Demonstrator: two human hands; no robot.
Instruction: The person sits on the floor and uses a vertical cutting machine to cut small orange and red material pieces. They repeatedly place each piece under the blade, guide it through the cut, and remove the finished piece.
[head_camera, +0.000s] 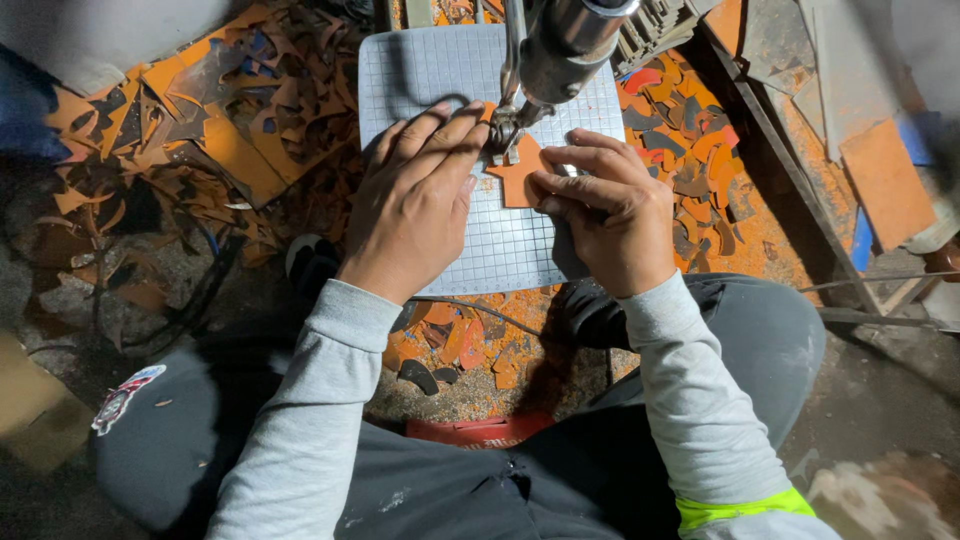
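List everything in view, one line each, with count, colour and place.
orange piece: one, orange, on the mat under the machine foot, pressed by both hands
mat: one, grey with a grid, centre top
machine head: one, metal, above the mat
scraps: many, orange and dark, heaped left, right and below the mat
cap: one, dark, lower left
board: one, orange, right
left hand: flat on the piece's left edge
right hand: fingertips on the piece's right edge
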